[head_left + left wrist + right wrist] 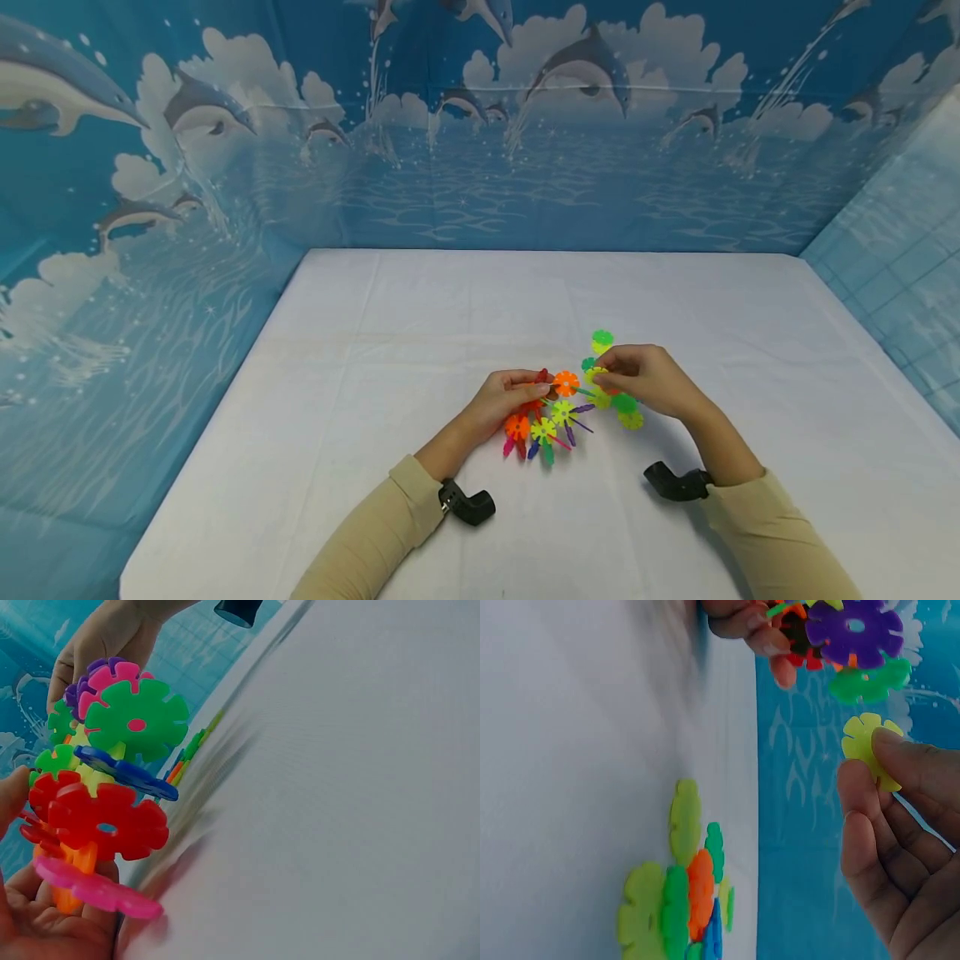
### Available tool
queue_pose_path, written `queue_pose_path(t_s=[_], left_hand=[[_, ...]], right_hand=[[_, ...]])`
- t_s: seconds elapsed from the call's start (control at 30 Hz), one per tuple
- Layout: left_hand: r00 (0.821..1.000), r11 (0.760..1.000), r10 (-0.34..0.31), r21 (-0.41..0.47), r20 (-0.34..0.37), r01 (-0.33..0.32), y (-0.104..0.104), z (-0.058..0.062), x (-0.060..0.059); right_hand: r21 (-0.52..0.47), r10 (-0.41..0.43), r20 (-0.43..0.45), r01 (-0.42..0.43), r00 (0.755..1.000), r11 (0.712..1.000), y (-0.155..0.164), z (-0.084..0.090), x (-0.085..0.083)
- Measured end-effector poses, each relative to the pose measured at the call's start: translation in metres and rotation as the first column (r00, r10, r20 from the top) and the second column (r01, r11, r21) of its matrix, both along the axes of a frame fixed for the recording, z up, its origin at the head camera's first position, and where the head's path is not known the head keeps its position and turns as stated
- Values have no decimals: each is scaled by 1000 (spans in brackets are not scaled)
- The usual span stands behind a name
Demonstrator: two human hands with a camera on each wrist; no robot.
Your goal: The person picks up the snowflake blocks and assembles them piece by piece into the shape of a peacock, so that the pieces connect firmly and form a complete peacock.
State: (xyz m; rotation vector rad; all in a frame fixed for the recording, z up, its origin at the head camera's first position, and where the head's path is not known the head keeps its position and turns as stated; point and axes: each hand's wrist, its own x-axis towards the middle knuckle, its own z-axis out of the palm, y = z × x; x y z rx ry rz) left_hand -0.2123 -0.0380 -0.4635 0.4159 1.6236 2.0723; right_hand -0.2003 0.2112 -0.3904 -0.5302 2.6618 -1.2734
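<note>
1. Left hand (502, 402) grips the snowflake-disc cluster (546, 417) just above the white tabletop (450, 333).
2. Right hand (647, 379) pinches a yellow-green disc (870, 746) beside it.
3. Step judged: adding a piece; next calls for lining notch to notch.
4. Loose discs (602, 340) lie near.

We find no legible text, label, brand, number or sign in any of the three views. The dolphin-printed backdrop (480, 125) carries pictures only, the white table cover (480, 300) is unmarked, and the plastic snowflake discs (558, 412) show plain coloured surfaces. The black wrist mounts (468, 502) bear no marking that we can read.
</note>
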Motion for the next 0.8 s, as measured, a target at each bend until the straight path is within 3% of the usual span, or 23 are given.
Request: queue_pose_path(t_s=[0.2,0.57,0.8], left_hand=[[1000,999,27,-31,5,-27,1,0,0],[999,1000,-12,9,-34,13,0,-1,0],[999,1000,6,-28,-54,-7,-2,-1,0]], right_hand=[[36,14,-75,-11,997,999,-6,1,3],[43,40,-147,-33,988,998,-14,-2,8],[55,84,-254,-72,963,996,-19,-10,7]])
